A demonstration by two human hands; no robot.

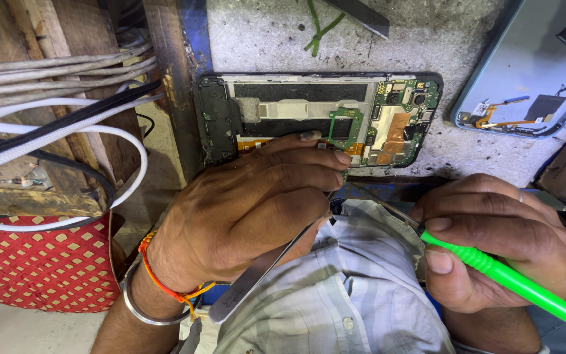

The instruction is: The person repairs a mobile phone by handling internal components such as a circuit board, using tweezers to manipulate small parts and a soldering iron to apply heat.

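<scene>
A: While bent over the opened phone [296,92], pinches metal tweezers [263,265] in left hand [250,210], grip closed round the shaft, tips tucked under the fingertips right by the small green board [345,124] at the phone's middle.
B: Right hand [499,242]?
A: Grip wrapped shut on a green-handled tool [525,285], held off the bench [263,39] edge above the striped shirt [335,282]. Thin shaft aimed toward the left fingers, tip hidden, cannot tell the kind.
B: Phone position?
A: Flat on the bench, open side up, camera end to the right. Back cover [532,59] lying apart at upper right.
B: Risks?
A: Likely a slip of the tweezer tips: could scratch the board or bridge contacts, being metal. Could also tear the orange flex [394,134] just beside if tugged hard.
B: Else?
A: Might flick the small board off the near edge into the lap. Cables [54,78] at left well apart, probably no trouble.
</scene>
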